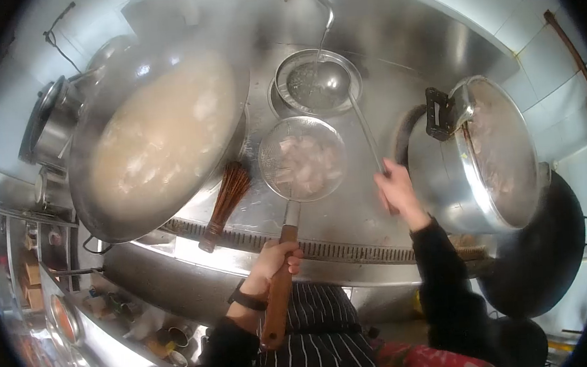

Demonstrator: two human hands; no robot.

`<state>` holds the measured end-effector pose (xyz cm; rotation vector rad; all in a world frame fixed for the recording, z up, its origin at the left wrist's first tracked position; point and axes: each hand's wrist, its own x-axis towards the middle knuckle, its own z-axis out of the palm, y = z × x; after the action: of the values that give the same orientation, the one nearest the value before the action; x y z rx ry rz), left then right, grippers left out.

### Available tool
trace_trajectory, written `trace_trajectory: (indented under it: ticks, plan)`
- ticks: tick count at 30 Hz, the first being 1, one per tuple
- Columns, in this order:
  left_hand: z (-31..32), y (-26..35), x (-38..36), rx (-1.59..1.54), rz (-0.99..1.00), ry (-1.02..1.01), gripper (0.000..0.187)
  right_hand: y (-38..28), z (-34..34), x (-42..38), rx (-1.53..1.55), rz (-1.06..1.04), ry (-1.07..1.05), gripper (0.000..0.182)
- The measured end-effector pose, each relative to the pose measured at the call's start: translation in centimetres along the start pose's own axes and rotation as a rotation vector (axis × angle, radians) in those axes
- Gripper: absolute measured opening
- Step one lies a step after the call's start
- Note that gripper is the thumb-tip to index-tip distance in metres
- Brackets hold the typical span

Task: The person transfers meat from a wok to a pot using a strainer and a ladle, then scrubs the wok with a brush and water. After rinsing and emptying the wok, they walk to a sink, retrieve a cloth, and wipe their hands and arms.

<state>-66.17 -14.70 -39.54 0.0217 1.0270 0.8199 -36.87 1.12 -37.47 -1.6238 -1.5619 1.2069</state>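
My left hand (272, 262) is wrapped round the wooden handle of a round mesh strainer (305, 188). Pale pieces that look like meat (306, 163) lie in its bowl, over the steel worktop. My right hand (397, 188) grips the end of a long-handled ladle (365, 124). The ladle's round bowl sits in a metal basin (351, 61), under water running from a tap (324, 8). A large wok (87, 193) of cloudy, steaming liquid stands to the left of the strainer.
A bamboo wok brush (226, 199) lies between the wok and the strainer. At the right stands a big steel pot (445, 178) with meat-like pieces inside and a black clip on its rim. A dark wok (554, 252) leans beyond it. A slotted drain (340, 251) runs along the front.
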Motion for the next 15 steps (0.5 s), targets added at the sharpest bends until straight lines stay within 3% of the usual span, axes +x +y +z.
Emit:
trace_trajectory:
  ticks: [2,4,5,7,11,13,14,15]
  plan:
    - [-1.1,-0.6,0.8,-0.001,-0.002,-0.013,0.008,0.2,2.2,3.1,-0.156,-0.090,0.093,0.012]
    - [-1.7,-0.8,1.3,-0.029,-0.009,-0.037,0.007,-0.4,3.8,4.9,0.057,0.166,0.026,0.009]
    - [-1.6,-0.5,1.2,-0.018,-0.003,-0.043,0.007,-0.3,4.2,5.0,0.062,0.159,0.036,0.009]
    - [-1.3,-0.4,0.7,0.030,0.003,-0.030,0.009,0.3,4.7,4.4,1.103,0.497,-0.285,0.006]
    - [-2.5,-0.3,1.3,0.077,-0.007,-0.090,0.010,-2.9,5.5,-4.0,1.248,0.452,-0.287,0.004]
    - [-2.2,0.5,1.2,0.054,0.011,-0.120,0.010,-2.4,5.4,-7.0,1.122,0.431,-0.249,0.022]
    - [-1.7,0.8,0.5,0.081,0.016,-0.090,0.009,-2.6,5.2,-8.9,1.123,0.416,-0.237,0.022]
    - [-2.1,0.8,0.0,0.094,0.019,-0.104,0.009,-3.3,4.7,-11.0,0.934,0.407,-0.119,0.030]
